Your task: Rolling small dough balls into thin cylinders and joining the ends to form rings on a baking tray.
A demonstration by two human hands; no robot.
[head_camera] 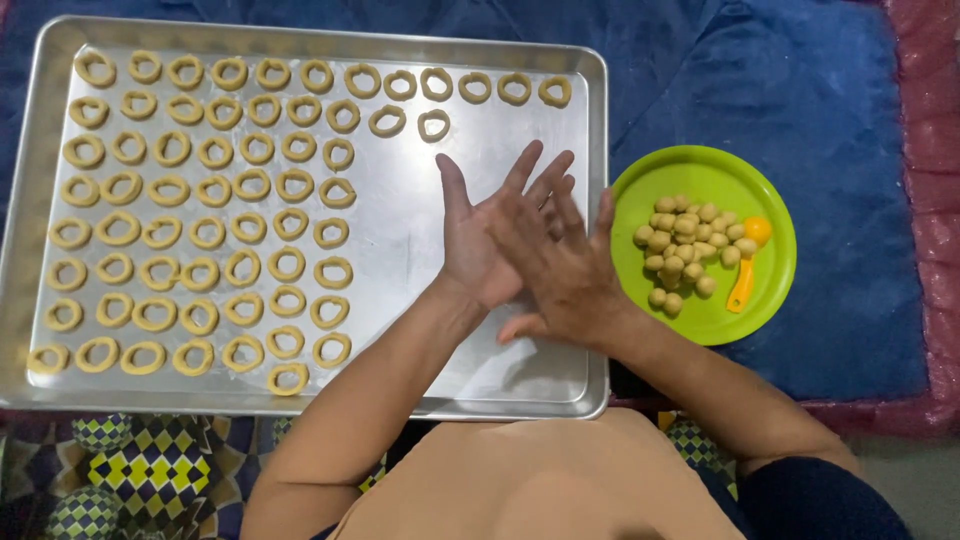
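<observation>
My left hand (470, 235) lies palm up over the right part of a metal baking tray (595, 150). My right hand (560, 270) is pressed flat across it, palm down, fingers stretched out. Whatever may be between the palms is hidden. Several pale dough rings (200, 200) lie in rows on the left and top of the tray. To the right stands a green plate (715, 175) with several small dough balls (680, 250) and a small orange scoop (748, 262).
The tray and plate rest on a blue cloth (830, 120) with a pink edge at the right. A patterned fabric (140, 470) shows at the lower left. The tray's right half holds no rings.
</observation>
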